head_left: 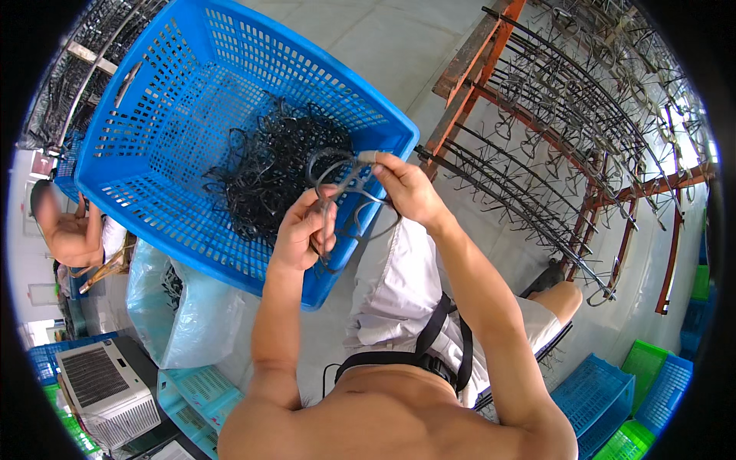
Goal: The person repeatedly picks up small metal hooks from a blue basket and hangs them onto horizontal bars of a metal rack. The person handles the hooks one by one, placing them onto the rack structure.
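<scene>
Found the left hand (303,231) curled narrow, thumb against fingers, closed on looped strips (354,184), thin and dark grey. Found the right hand (408,188) likewise narrow, pinching the same strips from the other side between thumb and forefinger. Noted a pale band on a fingertip there. Traced the loops across the gap between both hands, some curving above the left fingers, others hanging below the right ones. Could not count the pieces, owing to overlap.

Observed a large blue basket (123,165) beyond and to the left of both hands, perforated in wall and floor, with a near corner passing beneath them. Could not establish contact between left hand and rim. Recorded a pile of dark strips (280,172) inside, just past the left hand.

Noted white trousers (391,276) and a black strap (434,326) on the body side of the right hand.

Sighted, to the right of the right hand, a rack (652,185) framed in orange-red, carrying dark rods (512,211). Logged blue crates (594,391) and green crates (644,368) well apart, right and bodyward of the same hand.

Logged, left and bodyward of the left hand, a translucent bag (199,314), a teal crate (199,399) and a pale vented machine (107,391). Sighted a co-worker (77,245) farther left.
</scene>
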Motion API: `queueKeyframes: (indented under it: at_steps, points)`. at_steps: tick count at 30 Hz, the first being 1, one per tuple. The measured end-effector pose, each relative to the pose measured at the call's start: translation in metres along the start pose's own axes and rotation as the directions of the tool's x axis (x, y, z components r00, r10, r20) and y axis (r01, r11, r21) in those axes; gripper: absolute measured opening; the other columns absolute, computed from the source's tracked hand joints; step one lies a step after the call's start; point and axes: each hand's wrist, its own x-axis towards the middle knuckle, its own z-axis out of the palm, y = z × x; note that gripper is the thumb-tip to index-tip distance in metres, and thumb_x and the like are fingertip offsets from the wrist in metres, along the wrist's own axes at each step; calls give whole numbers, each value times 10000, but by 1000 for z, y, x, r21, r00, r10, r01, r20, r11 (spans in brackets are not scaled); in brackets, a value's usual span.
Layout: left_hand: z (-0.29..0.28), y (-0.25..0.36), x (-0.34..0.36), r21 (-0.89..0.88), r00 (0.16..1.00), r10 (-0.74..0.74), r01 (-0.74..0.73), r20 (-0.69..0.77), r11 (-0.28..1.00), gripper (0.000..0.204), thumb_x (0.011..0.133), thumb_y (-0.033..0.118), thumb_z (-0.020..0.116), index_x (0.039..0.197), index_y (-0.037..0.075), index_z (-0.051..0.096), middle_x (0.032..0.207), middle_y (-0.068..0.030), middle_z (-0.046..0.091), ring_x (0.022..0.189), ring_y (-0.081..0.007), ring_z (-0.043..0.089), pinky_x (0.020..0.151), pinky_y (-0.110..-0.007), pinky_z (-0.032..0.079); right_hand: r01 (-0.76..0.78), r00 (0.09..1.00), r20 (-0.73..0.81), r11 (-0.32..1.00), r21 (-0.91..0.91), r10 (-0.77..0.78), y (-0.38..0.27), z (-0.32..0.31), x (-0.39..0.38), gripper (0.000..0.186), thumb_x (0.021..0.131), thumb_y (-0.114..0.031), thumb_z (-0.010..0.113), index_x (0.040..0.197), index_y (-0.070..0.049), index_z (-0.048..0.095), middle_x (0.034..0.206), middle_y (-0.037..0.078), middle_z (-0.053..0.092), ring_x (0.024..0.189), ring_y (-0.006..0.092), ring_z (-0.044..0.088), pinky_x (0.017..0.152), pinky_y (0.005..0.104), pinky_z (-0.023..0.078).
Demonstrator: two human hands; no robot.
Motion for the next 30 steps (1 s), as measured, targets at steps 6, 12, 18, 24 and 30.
queueKeyframes:
  at_steps: [6,12,18,24,30]
  points:
    - [10,-19,-6,-91,989,107,-116,-103,989,195,888,310,571,959,130,549,604,3,467,376,-48,351,293,-216,341,-217,916,383,953,213,122,12,-32,-9,243,903,-180,490,1096,-83,601,737,-9,564,658,82,532,624,234,444]
    - [14,-7,3,34,992,-126,126,-7,991,494,856,515,513,1116,96,533,485,19,395,309,-38,271,279,-177,239,84,946,303,991,102,-111,15,-64,-10,273,880,-103,500,1124,-55,612,950,83,656,844,172,601,789,279,465]
    - [73,-22,9,720,913,-374,150,161,677,170,839,126,590,924,-20,608,587,-80,562,366,-70,422,343,-195,322,294,938,255,929,-224,-235,-3,-111,-42,391,817,-140,559,1204,-90,550,1003,119,586,941,241,557,861,327,436]
    - [112,-96,-5,601,976,-154,30,155,798,99,822,-27,574,914,-52,599,642,-167,606,402,-99,478,372,-197,348,92,948,-315,915,393,40,31,-107,-137,407,919,-348,489,1160,-20,505,1036,69,513,993,165,479,911,290,375]
    - [165,-143,-2,737,817,-495,136,295,662,182,885,121,566,968,-40,582,657,-120,609,386,-70,446,356,-186,329,227,924,-361,580,782,124,45,-113,-238,417,972,-355,381,1114,3,539,1044,64,575,1018,145,493,935,296,365]
